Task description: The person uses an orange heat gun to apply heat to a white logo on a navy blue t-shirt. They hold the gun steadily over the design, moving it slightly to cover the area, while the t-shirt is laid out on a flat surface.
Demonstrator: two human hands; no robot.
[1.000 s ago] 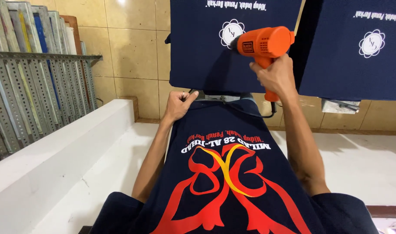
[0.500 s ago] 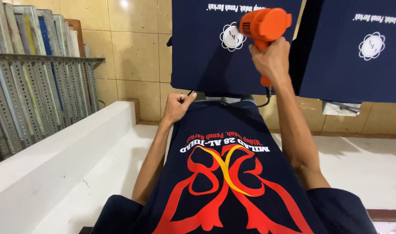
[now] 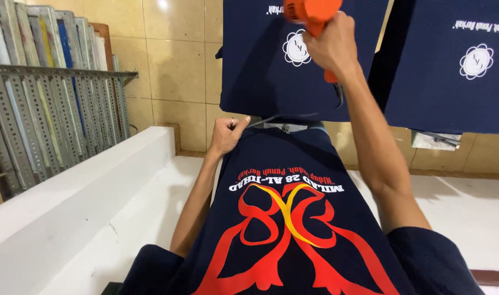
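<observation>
Two hands work on one dark blue shirt [image 3: 293, 218], which lies flat with its long axis running straight away from the person, the collar at the far end and the red and yellow print in the middle. The left hand [image 3: 227, 134] is at the far left corner of the shirt, near the collar, closed into a fist that pinches the cloth. The right hand [image 3: 334, 46] is high above the far end of the shirt, closed tight around the handle of an orange heat gun [image 3: 313, 10]; the body of this tool is partly cut by the top edge of the view. A black cord [image 3: 293, 116] hangs from the gun down to the collar. So the left hand is the nearer one to the shirt, touching it, and the gun is well apart, above it and in front of a hanging blue shirt [image 3: 271, 82].

Compared with one second before, the right hand with the gun is higher and more to the left over the shirt; the left hand keeps its place.
</observation>
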